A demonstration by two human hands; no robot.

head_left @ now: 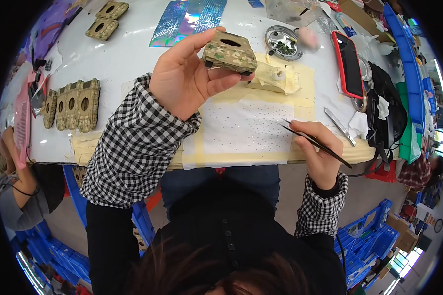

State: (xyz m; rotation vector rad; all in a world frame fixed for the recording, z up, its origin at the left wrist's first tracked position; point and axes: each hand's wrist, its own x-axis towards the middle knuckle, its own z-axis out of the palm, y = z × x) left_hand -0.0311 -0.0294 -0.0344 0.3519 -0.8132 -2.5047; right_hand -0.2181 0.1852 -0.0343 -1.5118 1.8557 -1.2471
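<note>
My left hand [184,73] is raised over the table, its fingers closed round the edges of a camouflage model tank hull [230,55] with a round hole in its top. In my right hand [320,152] is a pair of thin black tweezers [314,141], pinched between thumb and fingers. Their tip points left, over a white paper sheet [221,142] dotted with many tiny pieces. Whether the tip holds one is too small to tell. Behind the sheet is a block wrapped in masking tape [275,83], with a small pale knob on top.
Several similar hulls [88,105] stand in a row at the left, and more hulls [102,28] lie far left. A round metal tin [283,43] holds small dark bits. At the right are a red-cased phone [348,66], a utility knife [339,126] and a black bag [391,98].
</note>
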